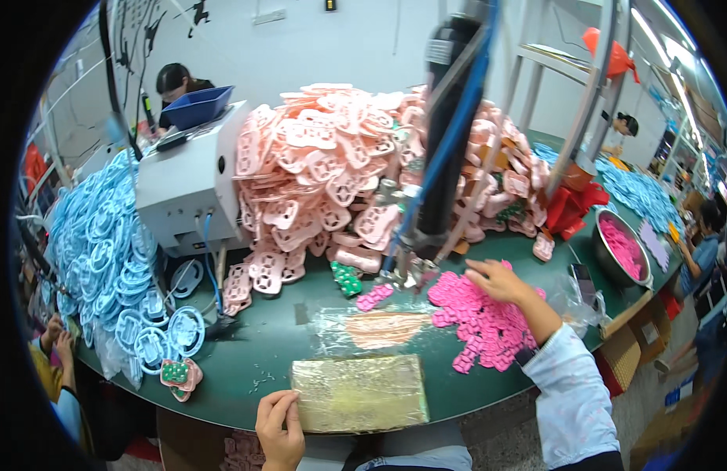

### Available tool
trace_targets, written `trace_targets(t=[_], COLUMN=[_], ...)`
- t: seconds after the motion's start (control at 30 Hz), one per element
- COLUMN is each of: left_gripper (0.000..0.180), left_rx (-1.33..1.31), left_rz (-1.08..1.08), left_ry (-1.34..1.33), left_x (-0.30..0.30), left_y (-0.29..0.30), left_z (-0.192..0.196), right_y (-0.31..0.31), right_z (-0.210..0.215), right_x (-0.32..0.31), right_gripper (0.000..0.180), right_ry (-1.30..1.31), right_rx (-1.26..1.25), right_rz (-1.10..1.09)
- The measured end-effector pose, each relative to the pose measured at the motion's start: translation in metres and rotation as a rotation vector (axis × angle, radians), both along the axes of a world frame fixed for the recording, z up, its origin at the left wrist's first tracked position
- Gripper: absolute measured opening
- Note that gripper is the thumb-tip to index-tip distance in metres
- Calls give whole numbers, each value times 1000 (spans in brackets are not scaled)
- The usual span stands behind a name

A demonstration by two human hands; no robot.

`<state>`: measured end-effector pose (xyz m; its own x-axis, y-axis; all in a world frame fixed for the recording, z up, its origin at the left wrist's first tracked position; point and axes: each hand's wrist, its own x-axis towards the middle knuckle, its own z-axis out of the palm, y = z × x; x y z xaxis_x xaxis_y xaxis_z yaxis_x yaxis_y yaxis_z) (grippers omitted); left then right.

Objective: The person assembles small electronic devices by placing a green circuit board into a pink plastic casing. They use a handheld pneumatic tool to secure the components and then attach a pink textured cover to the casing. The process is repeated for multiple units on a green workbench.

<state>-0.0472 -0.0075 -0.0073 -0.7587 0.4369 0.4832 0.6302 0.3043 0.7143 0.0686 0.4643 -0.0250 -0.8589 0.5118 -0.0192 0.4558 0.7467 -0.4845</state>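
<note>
My right hand (498, 281) reaches forward and rests its fingers on a heap of small bright pink plastic pieces (479, 320) on the green table (253, 361). Whether it grips one I cannot tell. My left hand (279, 428) lies at the near table edge, fingers curled against the left end of a flat block wrapped in shiny film (358, 393). A hanging black tool with blue hoses (442, 141) points down at a small metal fixture (406, 271) just left of my right hand. A few pink pieces (374, 297) lie by the fixture.
A big heap of pale pink plastic frames (332, 173) fills the table's middle. Blue frames (112, 259) pile up at left beside a white machine (186, 188). A metal bowl of pink pieces (621, 250) stands at right. Other people work around the table.
</note>
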Motion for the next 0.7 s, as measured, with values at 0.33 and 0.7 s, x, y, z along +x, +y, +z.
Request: trace_targets(t=[0.33,0.7], left_gripper=[13,12], left_rx=[19,-38], left_rz=[93,93], left_ry=[-14,119], left_x=[-11,-5], left_y=[-3,5], left_z=[-28,-21], right_y=[-125,-147], right_z=[32,-17], right_x=[-32,-75], right_gripper=[45,53], right_ry=[-94,151], right_rx=[220,488], right_rz=[369,471])
